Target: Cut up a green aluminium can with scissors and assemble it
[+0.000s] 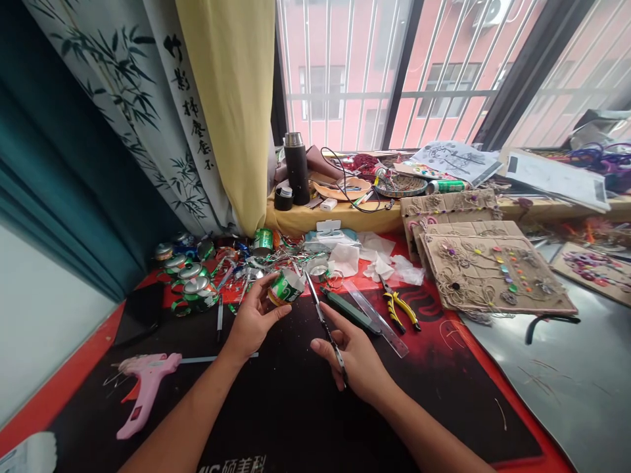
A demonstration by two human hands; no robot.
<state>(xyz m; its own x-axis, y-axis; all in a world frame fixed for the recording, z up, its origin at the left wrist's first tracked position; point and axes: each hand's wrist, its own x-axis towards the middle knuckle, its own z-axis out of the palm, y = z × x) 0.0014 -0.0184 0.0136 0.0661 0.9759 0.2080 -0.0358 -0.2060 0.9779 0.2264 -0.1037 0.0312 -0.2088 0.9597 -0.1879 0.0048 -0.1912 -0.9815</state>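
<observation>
Between the thumb and fingers of my left hand (252, 323) is a cut piece of green and white drink can (286, 288), tilted above the black mat (290, 407). Its silvery edge faces right. My right hand (355, 358) is closed on a pair of scissors (323, 318), whose blades point up and away, just right of the can piece and apart from it. A green cutter-like tool (351, 311) and a clear ruler (382, 323) lie beyond my right hand. Yellow-handled pliers (398, 309) rest farther right.
A pink glue gun (148, 387) lies at left. Cut cans (196, 289) and shiny metal strips (236, 259) crowd the back left, with crumpled tissues (345, 259) beside them. Cardboard boards with beaded cords (497, 269) stand at right. A black thermos (296, 169) is on the sill.
</observation>
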